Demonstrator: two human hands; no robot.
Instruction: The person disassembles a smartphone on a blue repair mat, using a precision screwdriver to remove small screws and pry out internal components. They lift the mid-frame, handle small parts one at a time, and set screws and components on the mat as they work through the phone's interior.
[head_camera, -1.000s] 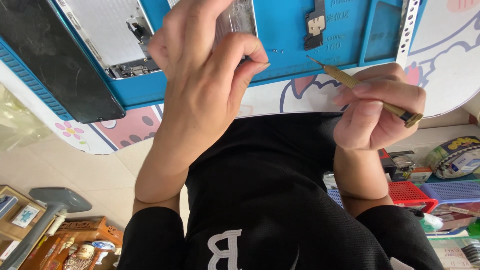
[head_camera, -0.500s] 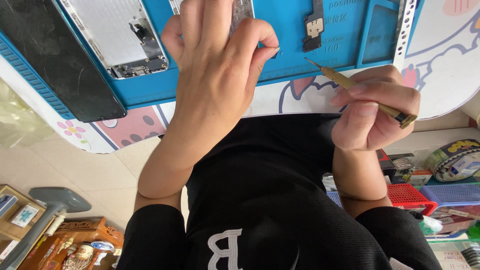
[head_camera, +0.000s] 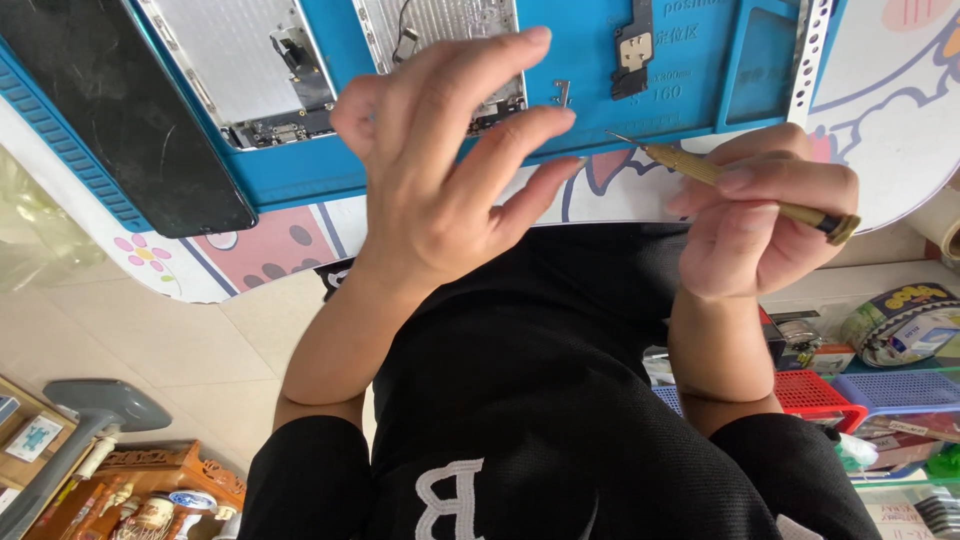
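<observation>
We look down over a workbench where our left hand (head_camera: 440, 170) hovers above the near edge of a blue mat (head_camera: 590, 85), fingers (head_camera: 490, 65) spread and loosely curved, holding nothing. Beneath those fingers lies an opened phone body (head_camera: 445, 30), its metal shields and a connector showing; whether the fingertips touch it we cannot tell. To its left on the mat rests a second metal frame (head_camera: 240, 60), and beside that a black screen panel (head_camera: 110, 110) lies face up, overhanging the mat's corner. A small black part (head_camera: 634, 50) sits alone further right on the mat, with a tiny metal bracket (head_camera: 562, 93) between it and the phone body.

Our right hand (head_camera: 765, 215) pinches a brass-coloured screwdriver (head_camera: 735, 185) between thumb and forefingers, the other fingers curled in. The tool is held off the surface, slanted, its fine tip pointing left toward the mat's front edge and not touching anything we can see.

The mat lies on a white table (head_camera: 880, 110) printed with cartoon shapes. Below the table edge, at right, stand a red basket (head_camera: 815, 395) and a blue basket (head_camera: 900, 390), with a roll of tape (head_camera: 900, 320) just behind them.
</observation>
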